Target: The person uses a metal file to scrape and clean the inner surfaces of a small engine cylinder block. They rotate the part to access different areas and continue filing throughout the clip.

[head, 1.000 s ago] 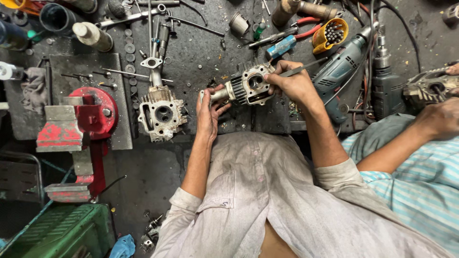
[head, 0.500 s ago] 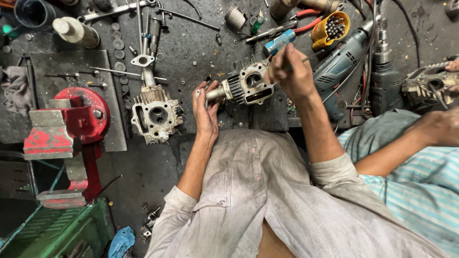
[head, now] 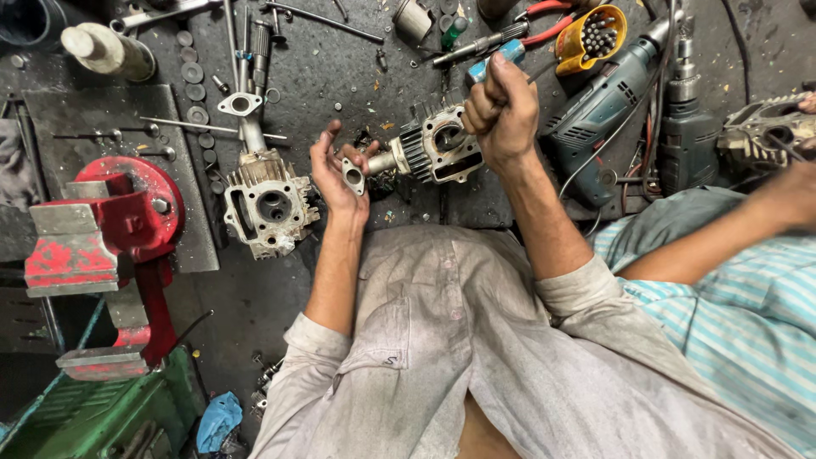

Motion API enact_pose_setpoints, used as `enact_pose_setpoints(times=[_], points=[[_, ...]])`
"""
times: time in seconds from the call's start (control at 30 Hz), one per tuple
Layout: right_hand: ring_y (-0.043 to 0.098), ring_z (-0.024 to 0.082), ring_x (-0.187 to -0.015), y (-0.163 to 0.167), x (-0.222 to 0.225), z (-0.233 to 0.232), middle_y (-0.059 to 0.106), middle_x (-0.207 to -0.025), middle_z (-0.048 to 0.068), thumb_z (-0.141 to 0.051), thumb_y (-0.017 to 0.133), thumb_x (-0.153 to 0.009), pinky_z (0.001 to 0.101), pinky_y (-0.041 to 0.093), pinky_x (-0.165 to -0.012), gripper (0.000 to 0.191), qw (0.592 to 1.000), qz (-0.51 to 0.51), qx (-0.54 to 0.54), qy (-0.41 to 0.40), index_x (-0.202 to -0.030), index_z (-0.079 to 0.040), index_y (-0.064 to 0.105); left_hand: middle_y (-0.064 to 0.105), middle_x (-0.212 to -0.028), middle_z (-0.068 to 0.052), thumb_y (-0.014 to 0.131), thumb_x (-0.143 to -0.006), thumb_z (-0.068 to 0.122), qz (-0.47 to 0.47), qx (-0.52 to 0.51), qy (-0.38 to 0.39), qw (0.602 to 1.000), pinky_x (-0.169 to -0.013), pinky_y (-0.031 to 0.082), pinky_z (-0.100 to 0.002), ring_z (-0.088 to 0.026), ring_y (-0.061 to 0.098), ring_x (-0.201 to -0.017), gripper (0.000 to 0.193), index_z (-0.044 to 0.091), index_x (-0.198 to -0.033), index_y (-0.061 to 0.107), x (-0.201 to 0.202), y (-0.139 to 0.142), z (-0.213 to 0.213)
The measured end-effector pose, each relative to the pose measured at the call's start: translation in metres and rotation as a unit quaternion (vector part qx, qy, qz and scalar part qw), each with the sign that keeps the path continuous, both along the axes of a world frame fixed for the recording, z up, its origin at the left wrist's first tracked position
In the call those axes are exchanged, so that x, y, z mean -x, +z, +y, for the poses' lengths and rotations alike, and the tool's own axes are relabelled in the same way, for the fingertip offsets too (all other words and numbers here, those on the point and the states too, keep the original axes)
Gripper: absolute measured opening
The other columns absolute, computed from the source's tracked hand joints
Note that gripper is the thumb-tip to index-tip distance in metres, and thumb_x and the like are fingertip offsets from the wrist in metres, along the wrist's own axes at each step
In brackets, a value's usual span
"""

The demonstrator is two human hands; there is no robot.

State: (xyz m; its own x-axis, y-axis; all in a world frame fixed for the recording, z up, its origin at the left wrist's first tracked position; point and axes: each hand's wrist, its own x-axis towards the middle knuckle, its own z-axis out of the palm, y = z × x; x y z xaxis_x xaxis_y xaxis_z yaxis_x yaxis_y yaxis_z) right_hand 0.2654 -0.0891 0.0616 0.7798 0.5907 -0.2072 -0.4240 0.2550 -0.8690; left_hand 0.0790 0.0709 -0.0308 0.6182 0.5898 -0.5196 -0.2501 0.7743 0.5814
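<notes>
A finned metal engine cylinder head [head: 435,146] with an intake pipe lies on the dark workbench in front of me. My left hand [head: 337,170] cups the flange end of that pipe, fingers half spread. My right hand [head: 501,106] is closed in a fist around a blue-handled tool [head: 491,61], raised just above the right side of the cylinder head. A second, similar cylinder head [head: 268,200] with its own pipe sits to the left, untouched.
A red bench vise [head: 110,217] stands at the left. Two electric drills [head: 629,93] lie at the right beside a yellow cup of bits [head: 593,38]. Another person in a striped shirt [head: 748,297] works on an engine part [head: 765,132] at the right edge.
My right hand has left the cylinder head, taken up the blue-handled tool and lifted it in a fist. My left hand has opened wider around the pipe flange.
</notes>
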Motion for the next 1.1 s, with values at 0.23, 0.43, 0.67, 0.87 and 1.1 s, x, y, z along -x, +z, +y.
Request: enact_pose_setpoints(times=[0.23, 0.43, 0.67, 0.87, 1.1], points=[[0.018, 0.009, -0.041, 0.007, -0.007, 0.006, 0.025, -0.051, -0.006, -0.036, 0.050, -0.106, 0.0301, 0.019, -0.037, 0.046, 0.999, 0.028, 0.037, 0.007, -0.068, -0.019, 0.031, 0.035, -0.052, 0.003, 0.055, -0.103, 0.039, 0.001, -0.035, -0.007, 0.999, -0.070, 0.052, -0.038, -0.013, 0.041, -0.045, 0.044, 0.004, -0.128, 0.059, -0.002, 0.005, -0.002], [0.024, 0.011, -0.039, 0.003, -0.003, 0.002, 0.029, -0.051, -0.002, -0.024, 0.054, -0.102, 0.0309, 0.022, -0.036, 0.044, 0.998, -0.050, 0.043, 0.010, -0.064, -0.016, 0.035, 0.033, -0.052, 0.003, 0.054, -0.104, 0.035, 0.020, -0.042, -0.016, 0.999, -0.066, 0.051, -0.035, -0.013, 0.039, -0.042, 0.038, 0.005, -0.126, 0.059, -0.003, 0.010, -0.002], [0.046, 0.017, -0.050, -0.004, 0.010, -0.001, 0.050, -0.065, 0.015, -0.002, 0.055, -0.104, 0.0338, 0.037, -0.046, 0.029, 0.784, -0.620, 0.046, -0.002, -0.085, 0.020, 0.051, 0.033, -0.051, 0.003, 0.053, -0.104, 0.032, 0.025, -0.054, -0.028, 0.998, -0.061, 0.051, -0.034, -0.011, 0.034, -0.040, 0.036, 0.004, -0.126, 0.059, -0.005, 0.015, -0.004], [0.023, 0.015, -0.043, 0.003, 0.021, -0.025, 0.023, -0.050, 0.002, -0.014, 0.058, -0.092, 0.0351, 0.025, -0.047, 0.044, 0.943, -0.301, -0.104, 0.092, -0.054, -0.011, 0.034, 0.034, -0.052, 0.003, 0.054, -0.105, 0.026, 0.011, -0.092, -0.063, 0.994, -0.063, 0.051, -0.032, -0.010, 0.034, -0.041, 0.029, 0.002, -0.119, 0.060, -0.005, 0.012, -0.002], [0.017, 0.011, -0.043, 0.006, 0.006, -0.023, 0.021, -0.051, -0.003, -0.022, 0.053, -0.099, 0.0343, 0.018, -0.046, 0.047, 0.999, 0.011, -0.045, -0.002, -0.062, -0.016, 0.024, 0.034, -0.053, 0.003, 0.055, -0.105, 0.025, -0.004, -0.096, -0.077, 0.992, -0.062, 0.050, -0.032, -0.009, 0.034, -0.041, 0.024, 0.003, -0.112, 0.060, -0.013, 0.006, 0.007]])
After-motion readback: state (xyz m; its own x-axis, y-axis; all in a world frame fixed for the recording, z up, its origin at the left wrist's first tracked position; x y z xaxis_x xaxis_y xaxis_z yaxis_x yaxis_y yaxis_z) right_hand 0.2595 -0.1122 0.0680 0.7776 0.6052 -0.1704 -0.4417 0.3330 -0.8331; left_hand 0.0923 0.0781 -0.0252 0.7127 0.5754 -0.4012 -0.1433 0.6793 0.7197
